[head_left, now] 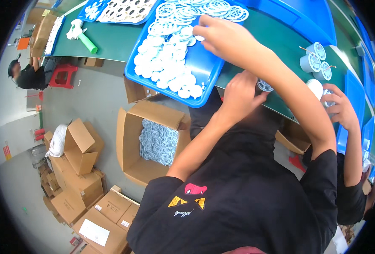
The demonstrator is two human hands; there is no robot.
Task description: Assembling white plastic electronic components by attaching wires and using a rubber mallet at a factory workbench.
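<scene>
My left hand (240, 96) is closed around a grey round housing (264, 86) at the table's near edge; only its ribbed end shows past my fingers and under my right forearm. Reaching across to the left, my right hand (216, 36) is over the blue tray (205, 96), fingertips pinched on a small white disc (199, 38). Loose white discs (164, 63) cover the tray's nearer part. Pale blue spoked rings (170, 17) are heaped at its far end.
Several grey cylinders (310, 62) with wires stand on the green table (111, 42) to the right. Beside them, a co-worker's hand (342, 108) holds a similar part. A green-handled tool (87, 42) lies at left. Below stands a carton (130, 169) of pale blue rings.
</scene>
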